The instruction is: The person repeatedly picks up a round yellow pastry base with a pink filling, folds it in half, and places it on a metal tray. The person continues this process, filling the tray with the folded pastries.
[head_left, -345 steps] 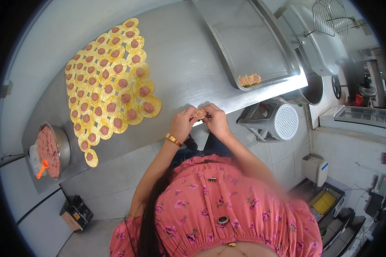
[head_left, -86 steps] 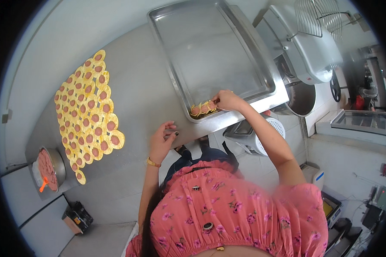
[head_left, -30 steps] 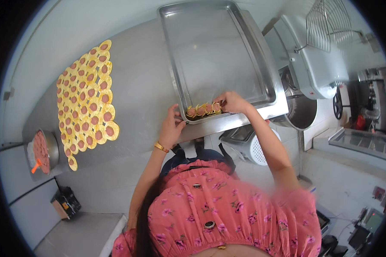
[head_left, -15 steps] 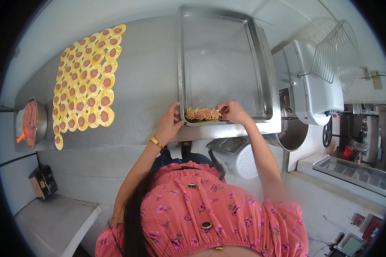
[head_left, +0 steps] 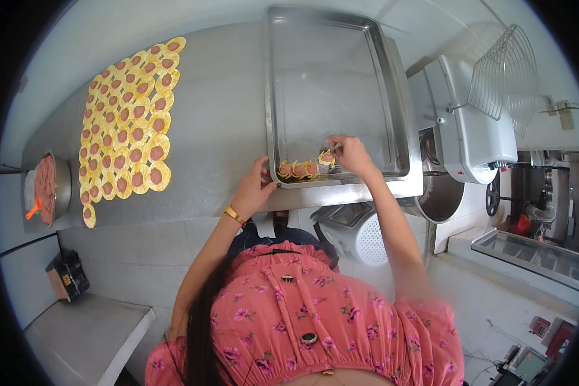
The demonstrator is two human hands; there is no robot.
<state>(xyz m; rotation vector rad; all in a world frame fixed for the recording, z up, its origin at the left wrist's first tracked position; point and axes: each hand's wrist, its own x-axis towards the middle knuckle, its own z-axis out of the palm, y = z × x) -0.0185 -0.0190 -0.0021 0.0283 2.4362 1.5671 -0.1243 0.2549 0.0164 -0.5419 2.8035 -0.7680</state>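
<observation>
Three parcels (head_left: 299,170): in a row along the near edge of the tray (head_left: 328,83), at its left corner, as half a second ago.
Fourth parcel (head_left: 326,157): now apart from that row's right end, farther from the near edge.
Right hand (head_left: 352,154): reaches over that edge, fingertips pinched on the fourth parcel.
Left hand (head_left: 254,188): half-spread, thumb and fingers parted at the near left corner, any grip unclear.

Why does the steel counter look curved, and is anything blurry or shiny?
In the head view, fisheye distortion bows the counter; in that same head view, haze smears the edge of the right sleeve, and pale shine edges the tray.
</observation>
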